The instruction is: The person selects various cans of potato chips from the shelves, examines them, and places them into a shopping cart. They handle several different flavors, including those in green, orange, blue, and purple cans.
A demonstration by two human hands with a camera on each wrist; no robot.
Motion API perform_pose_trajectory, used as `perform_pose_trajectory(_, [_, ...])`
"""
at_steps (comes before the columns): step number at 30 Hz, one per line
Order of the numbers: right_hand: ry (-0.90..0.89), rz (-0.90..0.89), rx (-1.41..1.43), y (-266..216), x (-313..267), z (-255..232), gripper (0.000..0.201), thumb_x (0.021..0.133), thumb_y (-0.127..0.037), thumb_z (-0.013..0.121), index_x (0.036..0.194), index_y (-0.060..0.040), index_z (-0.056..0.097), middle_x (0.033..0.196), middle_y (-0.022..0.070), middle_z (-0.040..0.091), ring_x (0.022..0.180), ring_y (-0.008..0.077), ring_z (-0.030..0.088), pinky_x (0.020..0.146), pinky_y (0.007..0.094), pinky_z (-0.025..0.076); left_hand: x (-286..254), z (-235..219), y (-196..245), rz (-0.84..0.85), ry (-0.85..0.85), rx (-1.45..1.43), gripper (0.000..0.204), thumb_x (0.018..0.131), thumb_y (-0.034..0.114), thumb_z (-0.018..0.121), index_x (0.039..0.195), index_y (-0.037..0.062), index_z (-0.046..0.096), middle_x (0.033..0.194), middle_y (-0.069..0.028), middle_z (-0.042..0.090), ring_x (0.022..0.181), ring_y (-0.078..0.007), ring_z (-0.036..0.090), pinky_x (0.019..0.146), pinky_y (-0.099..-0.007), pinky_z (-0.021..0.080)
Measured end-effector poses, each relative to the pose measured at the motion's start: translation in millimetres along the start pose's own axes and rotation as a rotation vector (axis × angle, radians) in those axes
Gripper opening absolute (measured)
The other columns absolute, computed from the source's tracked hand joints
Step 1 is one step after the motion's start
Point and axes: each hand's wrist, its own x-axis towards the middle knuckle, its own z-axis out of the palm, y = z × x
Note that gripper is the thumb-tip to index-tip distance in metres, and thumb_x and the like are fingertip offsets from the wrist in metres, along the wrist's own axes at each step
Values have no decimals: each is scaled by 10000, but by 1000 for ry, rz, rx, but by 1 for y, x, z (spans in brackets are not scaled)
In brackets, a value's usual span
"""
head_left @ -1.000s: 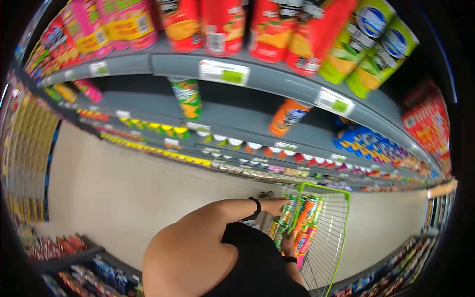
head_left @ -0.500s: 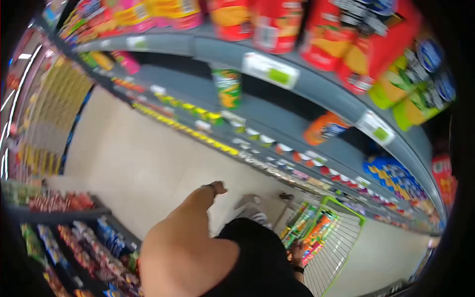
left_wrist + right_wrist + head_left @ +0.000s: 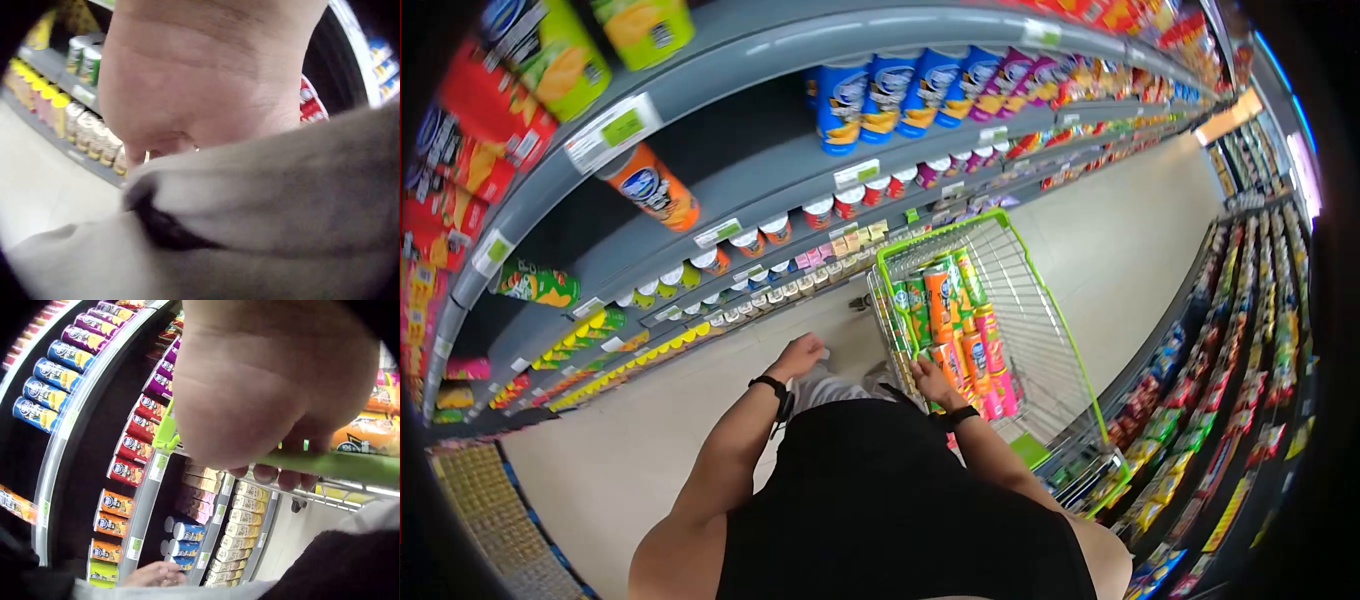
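My right hand (image 3: 935, 383) holds the near edge of a shopping cart (image 3: 1055, 300) with a green rim. In the right wrist view, its fingers (image 3: 289, 480) curl round a green bar (image 3: 350, 464). Inside the cart lie several chip canisters (image 3: 940, 305), orange, green and pink, just beyond that hand. My left hand (image 3: 803, 355) hangs loosely in front of the body with nothing in it, left of the cart. The left wrist view shows its palm side (image 3: 194, 87) above grey trousers (image 3: 300, 194).
A curved shelf (image 3: 740, 150) runs along the far side, with blue canisters (image 3: 840, 105) and one orange canister (image 3: 658, 190) on it. Rows of snack packets (image 3: 1210, 400) line the right side of the aisle. Pale floor (image 3: 1100, 235) lies beyond the cart.
The left hand has moved from the canisters in the cart out to the left and now hangs by the body. The view has swung right along the shelf. The right hand stays at the cart.
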Motion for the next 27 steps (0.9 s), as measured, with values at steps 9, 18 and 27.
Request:
perform_pose_trajectory(9, [136,-198,-111,19,-13,-48,332,1019,-325,496,962,-4,554,917,249,618,884,445,604,784,484,470,29,22,76,-60,-158,276,253,920,251,672,1081,56,658,987,-110,700,958,-239,667,871,-370,521])
perform_pose_trajectory(18, [281,-158,-391,30,-22,-112,355,1027,-374,428,1054,-40,545,863,310,652,845,503,632,753,615,474,51,78,103,11,-127,25,236,914,216,696,1080,53,659,931,-98,699,888,-207,680,796,-350,538])
perform_pose_trajectory(27, [283,-148,-397,42,-21,-179,372,1032,-348,439,1031,-1,574,861,306,641,854,501,607,732,572,451,51,-33,406,808,708,651,550,777,140,731,1279,18,544,1328,-187,547,1224,-384,539,998,-453,456])
